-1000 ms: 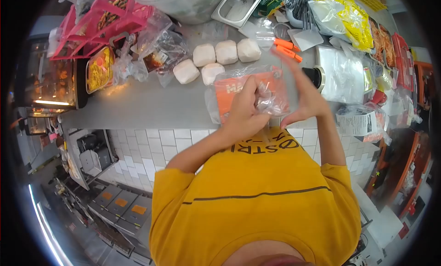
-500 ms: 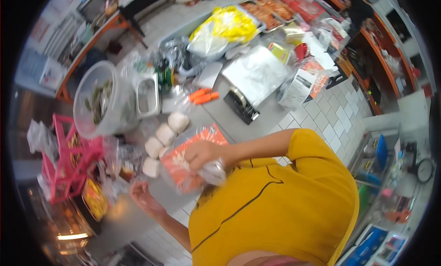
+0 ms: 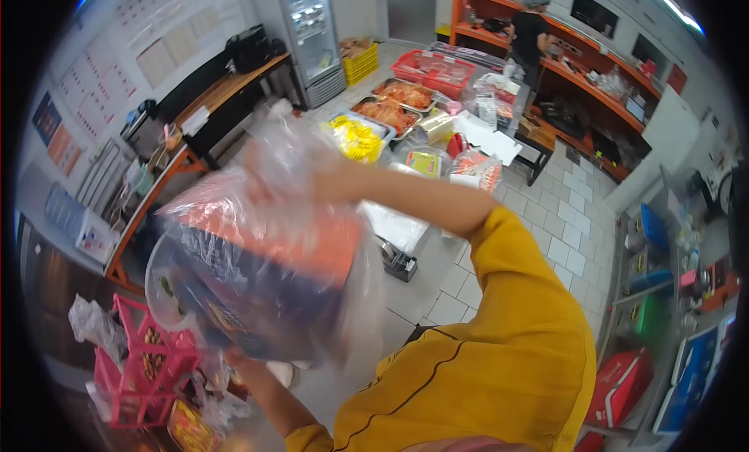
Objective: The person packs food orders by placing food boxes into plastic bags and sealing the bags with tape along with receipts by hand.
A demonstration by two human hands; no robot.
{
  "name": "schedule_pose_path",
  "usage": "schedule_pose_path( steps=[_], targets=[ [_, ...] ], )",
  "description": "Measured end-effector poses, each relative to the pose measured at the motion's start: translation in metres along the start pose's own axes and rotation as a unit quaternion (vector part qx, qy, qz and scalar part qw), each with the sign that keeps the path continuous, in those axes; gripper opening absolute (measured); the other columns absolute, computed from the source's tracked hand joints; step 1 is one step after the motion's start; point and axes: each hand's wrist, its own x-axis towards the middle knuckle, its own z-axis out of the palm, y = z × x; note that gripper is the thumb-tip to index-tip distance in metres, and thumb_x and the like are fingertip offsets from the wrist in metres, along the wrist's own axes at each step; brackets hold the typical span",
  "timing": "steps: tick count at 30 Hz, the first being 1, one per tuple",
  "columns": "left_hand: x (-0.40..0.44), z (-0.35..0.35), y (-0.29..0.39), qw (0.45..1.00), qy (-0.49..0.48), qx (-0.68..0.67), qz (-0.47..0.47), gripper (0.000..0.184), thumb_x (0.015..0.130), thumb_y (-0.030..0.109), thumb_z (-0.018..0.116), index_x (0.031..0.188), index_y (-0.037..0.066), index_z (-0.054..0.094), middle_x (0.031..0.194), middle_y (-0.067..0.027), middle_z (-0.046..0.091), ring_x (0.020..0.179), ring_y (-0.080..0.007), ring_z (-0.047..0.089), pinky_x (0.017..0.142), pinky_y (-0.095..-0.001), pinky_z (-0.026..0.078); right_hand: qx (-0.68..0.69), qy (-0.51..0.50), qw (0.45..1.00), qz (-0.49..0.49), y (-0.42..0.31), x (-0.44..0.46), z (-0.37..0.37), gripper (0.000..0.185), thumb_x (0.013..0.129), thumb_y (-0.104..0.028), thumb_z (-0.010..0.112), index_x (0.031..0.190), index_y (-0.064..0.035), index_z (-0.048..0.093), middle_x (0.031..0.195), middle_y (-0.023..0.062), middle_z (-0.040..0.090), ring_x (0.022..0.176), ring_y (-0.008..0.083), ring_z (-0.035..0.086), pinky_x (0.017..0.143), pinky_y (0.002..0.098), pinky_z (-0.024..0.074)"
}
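My right hand (image 3: 300,175), blurred by motion, grips the gathered top of a clear plastic bag, raised in front of the camera. Inside the bag (image 3: 265,272) is an orange and dark blue package. Below its lower edge is my left hand (image 3: 248,368), beside the pink rack; its fingers are too blurred and hidden to read. Part of a white round piece (image 3: 281,372) shows on the counter just right of that hand. The bag covers much of a clear tub (image 3: 161,280).
A pink rack (image 3: 144,362) and a yellow-filled tray (image 3: 191,427) are at lower left. A black tape dispenser (image 3: 399,263) lies right of the bag. Farther back are trays of orange-red food (image 3: 390,113), a red crate (image 3: 433,71) and a person (image 3: 529,35) by orange shelves.
My right hand has lifted the bagged package from the counter toward the camera. My left hand has shifted slightly lower in view. The view has tilted up, bringing in more of the room.
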Motion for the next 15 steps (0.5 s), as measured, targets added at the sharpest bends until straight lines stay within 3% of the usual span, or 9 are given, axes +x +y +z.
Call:
schedule_pose_path(
  steps=[2,4,6,9,11,14,15],
  targets=[
    [0.014,0.026,-0.001,0.999,-0.046,0.002,-0.003,0.043,0.082,0.037,0.059,0.109,0.004,0.052,0.093,-0.0051,0.055,0.088,-0.019,0.052,0.081,-0.0371,0.042,0.03,-0.033,0.999,-0.024,-0.022,0.052,-0.083,0.033,0.081,-0.029,0.06,0.111,-0.0157,0.062,0.105,0.0064,0.056,0.101,0.0247,0.048,0.078,0.032,0.0432],
    [0.026,0.054,-0.005,0.996,-0.087,-0.005,-0.008,0.043,0.082,0.038,0.058,0.108,0.004,0.052,0.092,-0.005,0.055,0.087,-0.019,0.052,0.081,-0.0367,0.042,0.17,0.0,0.979,-0.111,-0.032,0.083,-0.108,0.017,0.082,-0.029,0.061,0.096,-0.0221,0.067,0.098,0.0052,0.058,0.094,0.0204,0.052,0.073,0.0315,0.0448],
    [0.035,0.081,-0.012,0.992,-0.124,-0.013,-0.018,0.043,0.083,0.038,0.058,0.108,0.004,0.052,0.091,-0.0049,0.056,0.087,-0.0189,0.052,0.08,-0.0364,0.042,0.212,-0.041,0.975,-0.052,-0.067,0.095,-0.136,0.012,0.081,-0.028,0.062,0.09,-0.0229,0.069,0.092,0.0041,0.059,0.092,0.0185,0.054,0.073,0.0326,0.0446],
    [0.042,0.12,-0.029,0.984,-0.17,-0.022,-0.041,0.043,0.083,0.038,0.057,0.108,0.004,0.051,0.09,-0.0048,0.056,0.085,-0.0188,0.053,0.079,-0.0359,0.042,0.205,-0.017,0.961,-0.186,-0.094,0.081,-0.147,0.018,0.077,-0.036,0.066,0.075,-0.018,0.066,0.079,0.0003,0.06,0.084,0.0154,0.056,0.067,0.0321,0.0432],
    [0.045,0.141,-0.041,0.98,-0.19,-0.028,-0.056,0.042,0.084,0.039,0.057,0.108,0.004,0.051,0.089,-0.0047,0.056,0.085,-0.0187,0.053,0.079,-0.0355,0.042,0.003,0.02,0.931,-0.365,-0.093,0.075,-0.136,0.031,0.071,-0.043,0.068,0.068,-0.0134,0.058,0.071,-0.0038,0.058,0.08,0.0147,0.055,0.063,0.0321,0.0415],
    [0.046,0.159,-0.06,0.976,-0.201,-0.032,-0.079,0.042,0.084,0.039,0.056,0.107,0.005,0.051,0.088,-0.0046,0.056,0.083,-0.0186,0.053,0.078,-0.035,0.042,-0.087,-0.027,0.932,-0.352,-0.073,0.058,-0.125,0.033,0.067,-0.044,0.066,0.068,-0.0137,0.055,0.069,-0.0043,0.056,0.077,0.0172,0.054,0.062,0.0332,0.0423],
    [0.047,0.163,-0.066,0.975,-0.202,-0.034,-0.086,0.042,0.084,0.039,0.056,0.107,0.005,0.05,0.087,-0.0045,0.056,0.083,-0.0185,0.053,0.078,-0.0348,0.042,-0.057,-0.068,0.943,-0.322,-0.06,0.049,-0.114,0.029,0.068,-0.041,0.065,0.068,-0.0137,0.054,0.069,-0.0039,0.055,0.077,0.0185,0.054,0.062,0.0348,0.0431]
  ],
)
